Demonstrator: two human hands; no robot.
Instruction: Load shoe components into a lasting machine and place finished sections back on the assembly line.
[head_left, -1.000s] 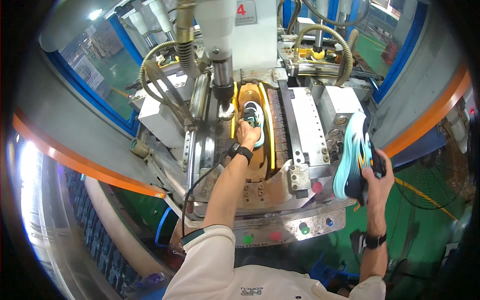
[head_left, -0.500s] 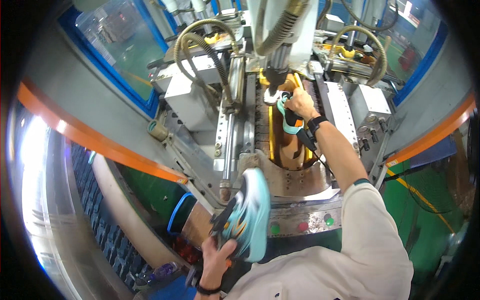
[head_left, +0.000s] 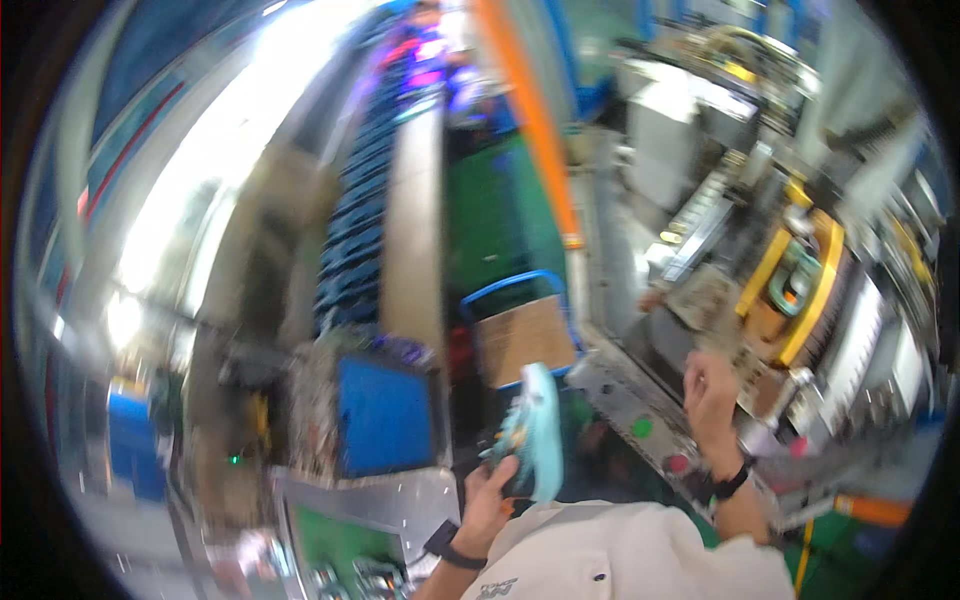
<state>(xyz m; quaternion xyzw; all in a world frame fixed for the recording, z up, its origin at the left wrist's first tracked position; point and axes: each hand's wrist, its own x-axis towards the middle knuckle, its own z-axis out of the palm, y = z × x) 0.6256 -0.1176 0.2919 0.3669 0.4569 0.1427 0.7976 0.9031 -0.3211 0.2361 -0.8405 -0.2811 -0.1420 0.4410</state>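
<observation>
A green painted floor [head_left: 500, 215] carries a blue-framed cart with a brown board top [head_left: 522, 338], just beside the grey machine [head_left: 700, 260].

A blue-framed cart [head_left: 520, 335] with a brown board is being seen just above the gripped item. A blue panel [head_left: 385, 415] is sitting to its left. A grey machine [head_left: 700, 300] with yellow guards [head_left: 815, 290] is being shown at right, an orange rail [head_left: 530, 120] above.

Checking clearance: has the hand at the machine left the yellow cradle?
Yes. The right hand has pulled back from the yellow cradle to the button panel.
</observation>
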